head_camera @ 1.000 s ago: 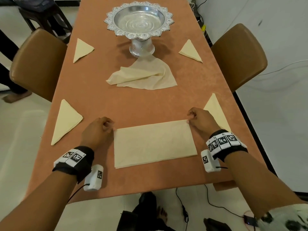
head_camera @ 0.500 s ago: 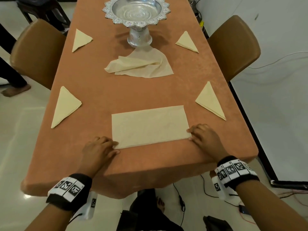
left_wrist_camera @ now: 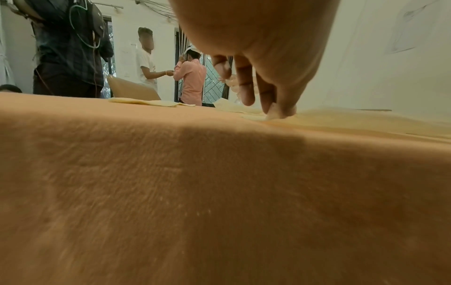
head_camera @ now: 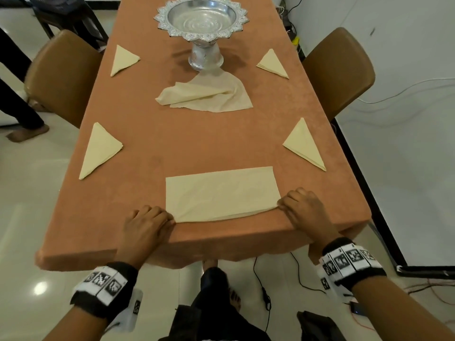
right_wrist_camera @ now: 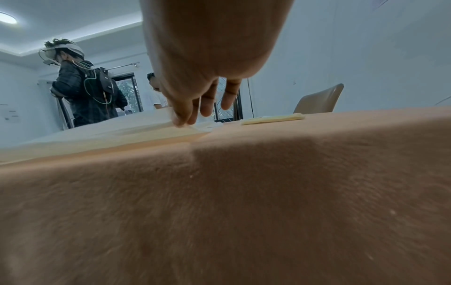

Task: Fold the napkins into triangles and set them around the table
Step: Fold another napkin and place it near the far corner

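A cream napkin point(head_camera: 221, 193), folded into a rectangle, lies flat near the front edge of the orange-covered table point(head_camera: 187, 143). My left hand point(head_camera: 147, 222) pinches its near left corner point(left_wrist_camera: 273, 113). My right hand point(head_camera: 302, 207) pinches its near right corner point(right_wrist_camera: 192, 127). Several napkins folded into triangles lie around the table: front left point(head_camera: 98, 150), front right point(head_camera: 305, 145), back left point(head_camera: 123, 59), back right point(head_camera: 272, 64). A loose unfolded napkin point(head_camera: 209, 94) lies in the middle.
A silver pedestal bowl point(head_camera: 200, 20) stands at the far middle, touching the loose napkin. Brown chairs stand at the left point(head_camera: 61, 75) and right point(head_camera: 339, 70). Cables point(head_camera: 266, 291) run on the floor by my feet. People stand beyond the table point(left_wrist_camera: 70, 48).
Both hands slid from the napkin's far corners back to its near corners, and now pinch them at the table's front edge. The right corner is slightly lifted.
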{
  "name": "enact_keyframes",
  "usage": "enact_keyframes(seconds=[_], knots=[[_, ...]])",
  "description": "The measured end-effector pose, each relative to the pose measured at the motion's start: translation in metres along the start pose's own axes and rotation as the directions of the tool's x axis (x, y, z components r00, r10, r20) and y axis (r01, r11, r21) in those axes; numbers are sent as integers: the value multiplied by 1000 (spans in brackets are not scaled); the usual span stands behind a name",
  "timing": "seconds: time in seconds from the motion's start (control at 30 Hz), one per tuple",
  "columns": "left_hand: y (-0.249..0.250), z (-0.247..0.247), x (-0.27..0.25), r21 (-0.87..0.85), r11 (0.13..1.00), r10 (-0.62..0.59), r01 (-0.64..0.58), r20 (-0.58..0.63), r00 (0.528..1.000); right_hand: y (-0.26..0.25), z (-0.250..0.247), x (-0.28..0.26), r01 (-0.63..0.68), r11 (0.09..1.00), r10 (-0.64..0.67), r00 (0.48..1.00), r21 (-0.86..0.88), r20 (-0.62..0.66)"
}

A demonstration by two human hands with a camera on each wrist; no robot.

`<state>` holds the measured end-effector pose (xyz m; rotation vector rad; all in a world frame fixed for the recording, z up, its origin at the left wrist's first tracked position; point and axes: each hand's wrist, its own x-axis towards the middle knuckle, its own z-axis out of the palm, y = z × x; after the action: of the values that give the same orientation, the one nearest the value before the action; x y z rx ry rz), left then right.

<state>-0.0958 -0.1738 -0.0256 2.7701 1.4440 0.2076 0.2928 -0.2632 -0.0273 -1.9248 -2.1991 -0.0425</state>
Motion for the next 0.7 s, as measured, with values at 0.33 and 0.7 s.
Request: enact_keyframes(seconds=[0.33,0.7], knots=[[38,-2,-38,-70,991,-113,114,17,993,-22,-4,-48,-88,996,86,990,-10,-110],[98,37,43,-173,938,-247,301,274,929,-131,40,50,-290,948,237,917,128,321]])
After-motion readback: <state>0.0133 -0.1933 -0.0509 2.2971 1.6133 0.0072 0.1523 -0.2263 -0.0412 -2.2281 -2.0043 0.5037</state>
